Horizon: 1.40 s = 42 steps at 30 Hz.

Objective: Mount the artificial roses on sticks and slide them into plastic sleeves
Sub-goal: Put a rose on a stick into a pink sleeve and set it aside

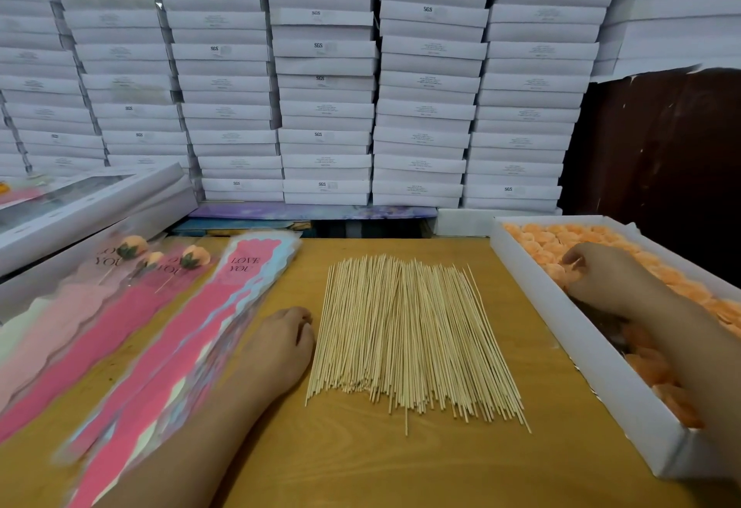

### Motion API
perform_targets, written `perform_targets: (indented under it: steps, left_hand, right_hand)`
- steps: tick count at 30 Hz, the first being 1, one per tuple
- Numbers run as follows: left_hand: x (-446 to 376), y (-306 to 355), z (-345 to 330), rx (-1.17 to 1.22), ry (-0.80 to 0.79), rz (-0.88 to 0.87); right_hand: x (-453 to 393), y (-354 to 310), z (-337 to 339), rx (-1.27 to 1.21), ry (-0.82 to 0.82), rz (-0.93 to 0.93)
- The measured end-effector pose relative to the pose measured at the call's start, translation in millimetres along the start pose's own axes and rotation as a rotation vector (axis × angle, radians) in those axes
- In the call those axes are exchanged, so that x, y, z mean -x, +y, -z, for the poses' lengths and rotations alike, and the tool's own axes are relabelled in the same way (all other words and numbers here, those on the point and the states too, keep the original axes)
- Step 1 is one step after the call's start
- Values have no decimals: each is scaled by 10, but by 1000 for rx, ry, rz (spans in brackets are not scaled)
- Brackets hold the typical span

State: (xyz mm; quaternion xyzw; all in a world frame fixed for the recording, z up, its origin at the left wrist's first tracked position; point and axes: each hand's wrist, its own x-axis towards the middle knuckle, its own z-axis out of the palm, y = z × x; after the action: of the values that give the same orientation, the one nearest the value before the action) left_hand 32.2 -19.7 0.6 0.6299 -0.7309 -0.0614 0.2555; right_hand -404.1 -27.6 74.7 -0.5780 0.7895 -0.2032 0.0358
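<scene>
mostly thin pale wooden sticks point(409, 339).

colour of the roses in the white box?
Orange roses, clearest in the head view.

left hand point(286, 341): bare, no glove, ring or watch | left forearm point(192, 427): bare, no sleeve in view, enters at 7 o'clock | right hand point(597, 279): bare, no jewellery | right forearm point(689, 347): bare, enters at 4 o'clock
</scene>
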Motion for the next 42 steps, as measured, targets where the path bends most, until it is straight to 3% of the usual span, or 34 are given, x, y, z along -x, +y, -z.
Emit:
perform_targets:
  steps: [2,6,9,15,18,25,28,31,33,38,42]
  left_hand:
    - [-2,14,9,47,15,29]
    - [32,117,57,193,194,57]
    - [112,313,60,311,232,-33]
    - [272,572,9,465,-68,-145]
    - [323,631,18,567,-159,-237]
    - [342,631,51,606,-161,-286]
    - [323,613,37,668,-114,-274]
    - [294,583,31,731,-45,-176]
    - [279,565,36,800,-40,-105]
    - [258,548,44,893,-10,-5]
    - [264,554,71,984,-22,58]
  right_hand:
    - [34,-146,119,-8,48,-14]
    - [259,-543,228,-184,197,100]
    - [572,-908,108,-411,102,223]
    - [1191,-1510,-387,-554,-147,370]
    - [1382,-1651,-569,-571,-192,433]
    - [1501,-1677,-705,-553,-144,519]
    - [1493,-1661,-634,-625,-171,512]
    - [1359,-1532,-594,-709,-7,408]
    - [1213,-1356,-584,-609,67,307]
    - [1011,-1013,-694,-276,-84,103]
    - [977,-985,-765,-212,-138,88]
